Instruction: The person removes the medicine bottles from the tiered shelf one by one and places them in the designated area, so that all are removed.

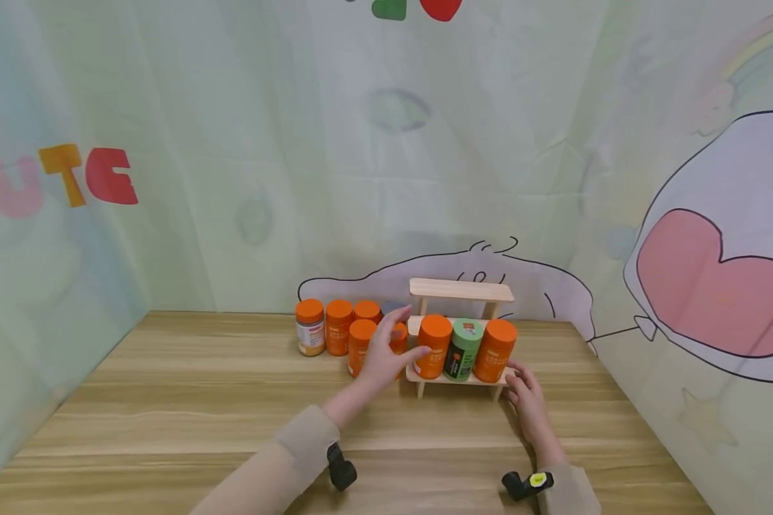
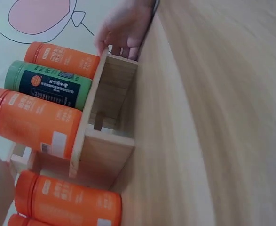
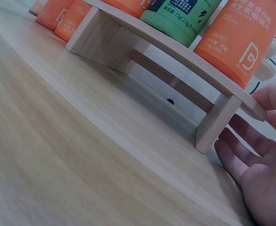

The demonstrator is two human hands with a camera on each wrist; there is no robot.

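Five orange-lidded jars (image 1: 338,337) stand clustered on the wood-grain table (image 1: 187,400), before the printed curtain (image 1: 206,214); the leftmost wears a white label (image 1: 310,335). Next comes the left hand (image 1: 386,354), thumb and fingers spread apart, partly hiding one of those jars and blocking the way between cluster and wooden stand (image 1: 462,290). Its thumb overlaps the stand's left orange jar (image 1: 433,348); whether they touch cannot be told. On the front tier, a green jar (image 1: 463,350) sits between that one and another orange jar (image 1: 495,352). Rightmost, the right hand (image 1: 528,400) has its fingers bent around the tier's end.
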